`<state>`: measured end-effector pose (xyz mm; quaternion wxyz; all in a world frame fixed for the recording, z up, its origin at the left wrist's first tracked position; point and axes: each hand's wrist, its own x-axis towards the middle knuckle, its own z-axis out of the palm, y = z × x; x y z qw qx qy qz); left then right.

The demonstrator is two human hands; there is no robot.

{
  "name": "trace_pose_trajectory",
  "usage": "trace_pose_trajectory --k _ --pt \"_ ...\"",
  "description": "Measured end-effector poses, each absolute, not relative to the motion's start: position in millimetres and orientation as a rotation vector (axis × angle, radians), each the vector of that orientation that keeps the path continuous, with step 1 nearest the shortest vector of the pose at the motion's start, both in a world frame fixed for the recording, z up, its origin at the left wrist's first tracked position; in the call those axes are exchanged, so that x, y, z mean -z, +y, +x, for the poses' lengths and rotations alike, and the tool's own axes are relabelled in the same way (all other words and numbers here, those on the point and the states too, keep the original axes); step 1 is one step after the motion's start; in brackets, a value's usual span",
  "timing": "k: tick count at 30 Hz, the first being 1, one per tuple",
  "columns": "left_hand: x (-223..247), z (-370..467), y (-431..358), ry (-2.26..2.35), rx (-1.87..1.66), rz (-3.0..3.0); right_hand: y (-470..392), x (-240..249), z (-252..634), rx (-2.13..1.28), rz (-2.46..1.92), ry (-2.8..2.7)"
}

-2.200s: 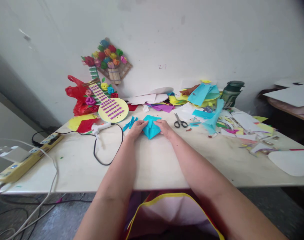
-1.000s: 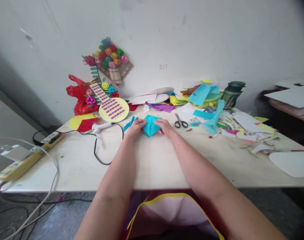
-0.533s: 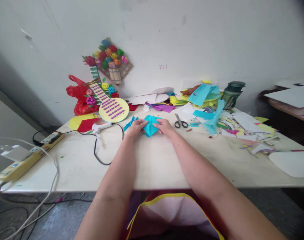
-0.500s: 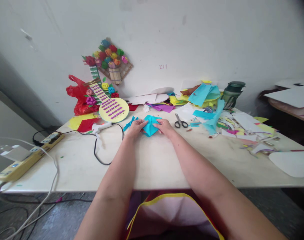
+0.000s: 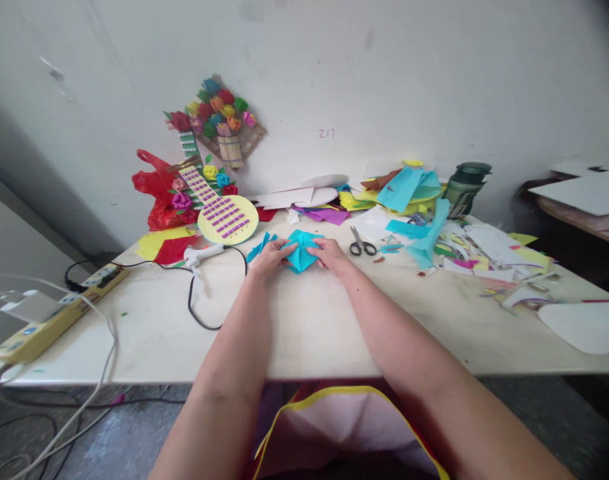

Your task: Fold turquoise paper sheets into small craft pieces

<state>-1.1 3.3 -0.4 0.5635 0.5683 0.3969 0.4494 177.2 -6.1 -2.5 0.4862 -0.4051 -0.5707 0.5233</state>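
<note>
A folded blue paper (image 5: 301, 253) with creases meeting near its centre is held between both hands, over the middle of the white table (image 5: 319, 333). My left hand (image 5: 273, 256) grips its left edge, thumb on top. On the right edge, my right hand (image 5: 331, 255) pinches the paper the same way. Blue paper strips (image 5: 260, 247) lie just behind my left hand. Black-handled scissors (image 5: 362, 245) rest to the right of my right hand, blades pointing away. The fingers under the paper are partly hidden.
A white glue gun (image 5: 203, 253) with a black cable lies left, near a power strip (image 5: 59, 319). Behind stand a yellow guitar-shaped craft (image 5: 228, 219) and a red bag (image 5: 157, 190). Paper scraps (image 5: 489, 247) and a green bottle (image 5: 465, 190) are at right.
</note>
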Motion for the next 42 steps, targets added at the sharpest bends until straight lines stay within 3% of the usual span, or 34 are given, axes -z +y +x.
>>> trace_pose_trajectory --k 42 --pt "5.4 -5.5 9.3 0.818 -1.161 1.155 -4.8 6.7 177.3 -1.406 -0.826 -1.290"
